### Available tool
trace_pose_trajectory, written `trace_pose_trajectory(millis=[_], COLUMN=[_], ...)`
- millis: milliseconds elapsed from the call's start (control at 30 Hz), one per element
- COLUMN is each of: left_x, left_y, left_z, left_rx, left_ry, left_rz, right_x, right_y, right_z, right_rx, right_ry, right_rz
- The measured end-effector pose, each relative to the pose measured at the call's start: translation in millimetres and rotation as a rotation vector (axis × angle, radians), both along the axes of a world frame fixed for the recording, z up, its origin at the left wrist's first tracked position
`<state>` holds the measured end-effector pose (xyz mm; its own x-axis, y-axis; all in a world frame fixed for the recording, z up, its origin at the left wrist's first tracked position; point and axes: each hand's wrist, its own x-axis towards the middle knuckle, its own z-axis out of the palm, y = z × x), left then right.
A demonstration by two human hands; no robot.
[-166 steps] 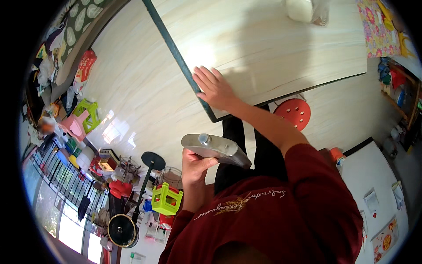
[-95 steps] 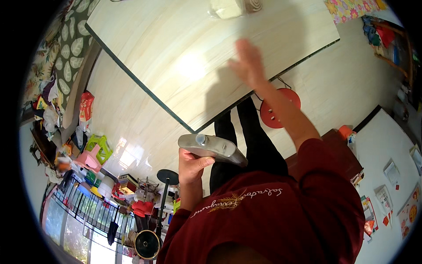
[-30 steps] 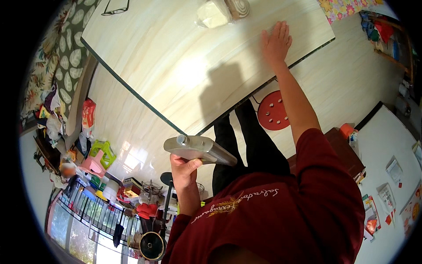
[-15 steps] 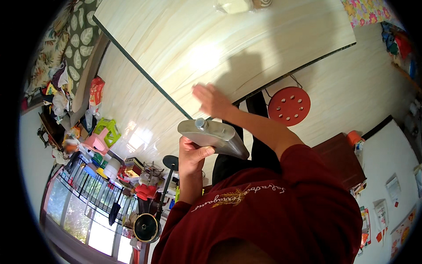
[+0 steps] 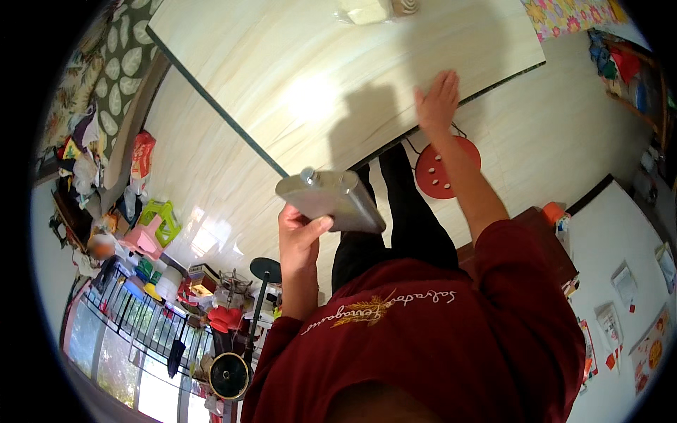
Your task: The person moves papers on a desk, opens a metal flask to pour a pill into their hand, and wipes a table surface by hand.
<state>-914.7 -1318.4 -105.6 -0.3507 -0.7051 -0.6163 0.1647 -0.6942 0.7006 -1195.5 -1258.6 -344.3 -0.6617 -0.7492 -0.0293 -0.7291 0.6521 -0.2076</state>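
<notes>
A silver metal hip flask (image 5: 335, 202) with a round screw cap (image 5: 308, 176) on its top is gripped in my left hand (image 5: 302, 236). My thumb presses on the flask's near side; the other fingers are mostly hidden behind it. The flask hangs in front of my body, tilted, near the corner of the pale table (image 5: 240, 77). My right hand (image 5: 438, 106) is open, with its fingers stretched out, over the table's near right edge. Nothing shows in it.
A red round stool (image 5: 462, 166) with holes stands under my right forearm. On the table's far side lies a clear plastic bag with something pale (image 5: 364, 10). Pink (image 5: 146, 238) and green (image 5: 163, 222) plastic stools are at the left, near a cluttered window side.
My right hand has swung from beside the flask out to the right, over the table's edge. The flask stays in my left hand, shifted slightly in view.
</notes>
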Motion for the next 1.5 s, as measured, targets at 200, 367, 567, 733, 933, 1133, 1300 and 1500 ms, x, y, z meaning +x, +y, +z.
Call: trace_pose_trajectory(millis=[200, 367, 567, 733, 933, 1133, 1300, 1500], left_x=[-14, -17, -17, -15, 8, 44, 62, 70], left_y=[-21, -33, -47, -50, -46, -45, -62, -54], left_z=[11, 30, 44, 56, 78, 98, 104, 136], left_rx=[-0.126, -0.221, -0.213, -0.178, -0.184, -0.314, 0.017, 0.203], left_ry=[-0.182, -0.249, -0.232, -0.09, -0.023, -0.067, 0.457, 0.958], left_rz=[-0.072, -0.072, -0.085, -0.095, -0.254, -0.469, -0.334, -0.091], right_x=[70, 51, 24, 48, 96, 141, 158, 171], right_y=[31, -19, -73, -64, -31, -16, 14, 68], right_z=[34, 148, 234, 308, 338, 366, 376, 366], right_rx=[-0.168, -0.564, -0.96, -0.522, -0.539, -0.466, -0.678, -1.105], right_ry=[-0.618, -1.801, -2.319, -1.649, -1.267, -1.138, -1.301, -1.58], right_rz=[0.212, -0.583, -0.149, -0.064, 0.083, 0.036, -0.26, -0.501])
